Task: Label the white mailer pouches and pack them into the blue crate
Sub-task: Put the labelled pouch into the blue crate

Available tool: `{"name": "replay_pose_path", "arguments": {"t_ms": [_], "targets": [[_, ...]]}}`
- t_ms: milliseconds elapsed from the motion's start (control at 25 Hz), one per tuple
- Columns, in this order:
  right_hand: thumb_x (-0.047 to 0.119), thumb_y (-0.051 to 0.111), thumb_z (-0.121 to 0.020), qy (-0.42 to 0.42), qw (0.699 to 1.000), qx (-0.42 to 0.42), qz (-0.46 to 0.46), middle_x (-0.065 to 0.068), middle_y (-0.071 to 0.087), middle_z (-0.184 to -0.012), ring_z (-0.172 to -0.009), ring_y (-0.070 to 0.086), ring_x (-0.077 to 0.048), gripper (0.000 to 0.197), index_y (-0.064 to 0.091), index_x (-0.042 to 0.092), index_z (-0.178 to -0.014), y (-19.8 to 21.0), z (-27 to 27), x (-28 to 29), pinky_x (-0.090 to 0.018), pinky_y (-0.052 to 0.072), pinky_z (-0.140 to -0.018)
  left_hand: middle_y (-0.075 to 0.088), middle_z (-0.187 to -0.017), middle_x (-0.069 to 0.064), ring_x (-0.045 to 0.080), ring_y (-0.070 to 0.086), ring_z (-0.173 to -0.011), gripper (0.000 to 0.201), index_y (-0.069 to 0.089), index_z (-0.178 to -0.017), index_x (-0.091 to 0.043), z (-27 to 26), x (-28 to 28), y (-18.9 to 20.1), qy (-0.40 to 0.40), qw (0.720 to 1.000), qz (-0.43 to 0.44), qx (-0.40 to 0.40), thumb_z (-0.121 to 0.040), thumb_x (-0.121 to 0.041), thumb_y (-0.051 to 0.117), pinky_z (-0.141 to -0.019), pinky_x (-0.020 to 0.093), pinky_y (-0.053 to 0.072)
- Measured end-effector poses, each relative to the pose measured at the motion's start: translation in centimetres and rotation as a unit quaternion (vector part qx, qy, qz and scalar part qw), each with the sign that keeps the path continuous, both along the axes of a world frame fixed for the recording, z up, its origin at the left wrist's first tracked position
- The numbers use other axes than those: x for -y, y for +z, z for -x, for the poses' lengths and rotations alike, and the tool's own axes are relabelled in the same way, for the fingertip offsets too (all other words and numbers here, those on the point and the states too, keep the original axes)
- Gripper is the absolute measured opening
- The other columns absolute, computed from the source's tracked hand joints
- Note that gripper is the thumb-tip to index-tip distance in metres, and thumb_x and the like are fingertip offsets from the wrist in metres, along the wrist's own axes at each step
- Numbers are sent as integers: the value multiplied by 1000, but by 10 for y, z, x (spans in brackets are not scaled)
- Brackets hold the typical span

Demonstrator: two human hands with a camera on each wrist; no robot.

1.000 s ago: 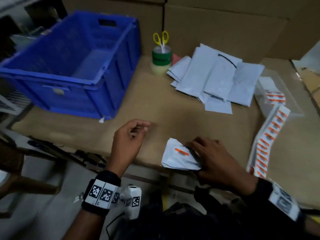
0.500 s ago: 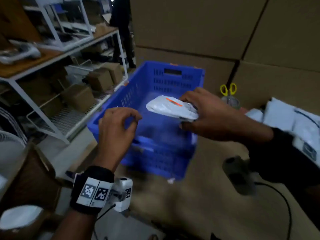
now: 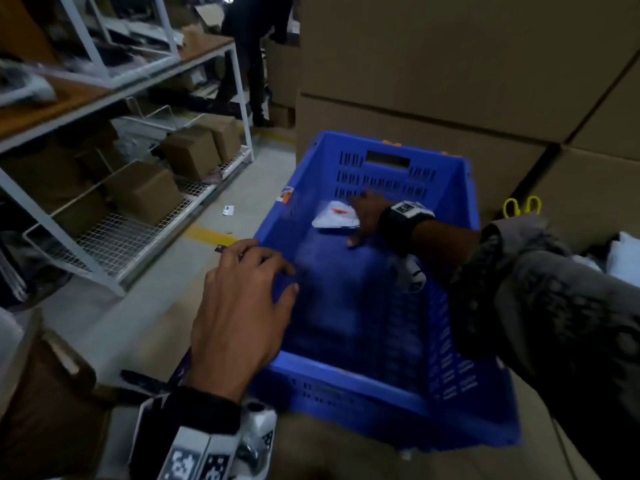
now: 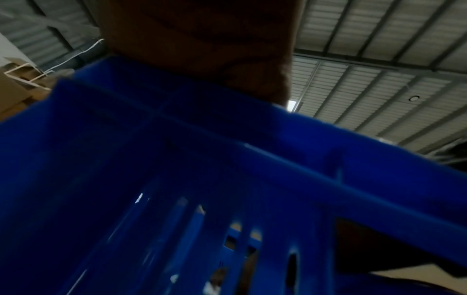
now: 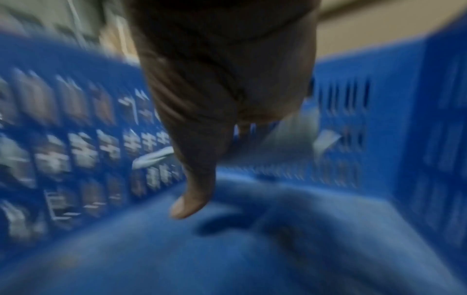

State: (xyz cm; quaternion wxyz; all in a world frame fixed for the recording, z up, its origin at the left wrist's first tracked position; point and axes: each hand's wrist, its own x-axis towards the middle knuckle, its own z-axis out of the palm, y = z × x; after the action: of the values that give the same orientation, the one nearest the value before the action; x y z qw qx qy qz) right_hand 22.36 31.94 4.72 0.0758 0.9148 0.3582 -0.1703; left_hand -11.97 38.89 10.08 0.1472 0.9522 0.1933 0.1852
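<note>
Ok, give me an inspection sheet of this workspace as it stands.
Surface: brown cardboard top carries the crate.
Job's things: blue crate; one white pouch with an orange label inside, near the far wall; more white pouches at right.
Clutter: yellow scissors; paper scrap on the floor.
Hands: left hand rests on the crate's left rim; right hand is at the pouch, grip unclear.
Cables: nothing seen.
Surroundings: stacked cartons behind; white rack with boxes at left.

pouch (image 3: pixel 335 216) now inside crate (image 3: pixel 346 381), left hand (image 3: pixel 239 306) on rim
</note>
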Motion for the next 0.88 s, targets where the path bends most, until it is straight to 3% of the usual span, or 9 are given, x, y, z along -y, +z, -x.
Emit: {"name": "replay_pose_path", "arguments": {"t_ms": [120,200,280,560,720,880], "targets": [[81,68,-73,-28,999,-7,-31,-21,13,-168,-155,13,-42,126,10,17,-164,-50,-15,2,-54,18,-122,64,-115,-14,19,42,-133,17,68,-101,-32,-3,0,1,4,1000,7,-13,-87,-41,71,-94,43,48],[70,53,-94,-56,997,-38,-44,-17,2,-172,-157,5,-38,99,4,22,-166,-71,-21,7,-53,10,-124,65,-115,-15,19,40,-134,16,68,-101,-32,-2,1,3,8,1000,16,-22,-89,-42,70,-94,43,48],[56,43,-105,-54,997,-43,-36,-8,-1,-173,-159,2,-32,76,3,29,-165,-76,-28,11,-59,8,-123,65,-115,-16,18,39,-135,15,67,-101,-33,-3,3,4,13,999,22,-26,-90,-43,68,-93,42,48],[53,27,-109,-43,994,-10,-101,0,2,-173,-159,1,-20,63,9,31,-165,-80,-21,8,-52,3,-125,67,-113,-16,19,40,-136,15,68,-101,-32,-2,5,7,16,999,33,-28,-90,-42,67,-92,44,51],[24,41,-104,-20,996,-30,-77,-3,1,-173,-159,0,-22,70,7,29,-165,-74,-21,0,-51,3,-126,66,-114,-16,18,39,-137,15,68,-102,-33,-2,5,7,13,999,30,-36,-91,-43,66,-93,43,49],[31,33,-109,-10,991,-11,-132,-4,3,-173,-159,3,-22,62,7,29,-165,-80,-18,-1,-52,4,-126,66,-114,-16,17,39,-137,15,69,-101,-33,-3,3,6,14,999,27,-28,-91,-43,66,-93,43,49]]}}
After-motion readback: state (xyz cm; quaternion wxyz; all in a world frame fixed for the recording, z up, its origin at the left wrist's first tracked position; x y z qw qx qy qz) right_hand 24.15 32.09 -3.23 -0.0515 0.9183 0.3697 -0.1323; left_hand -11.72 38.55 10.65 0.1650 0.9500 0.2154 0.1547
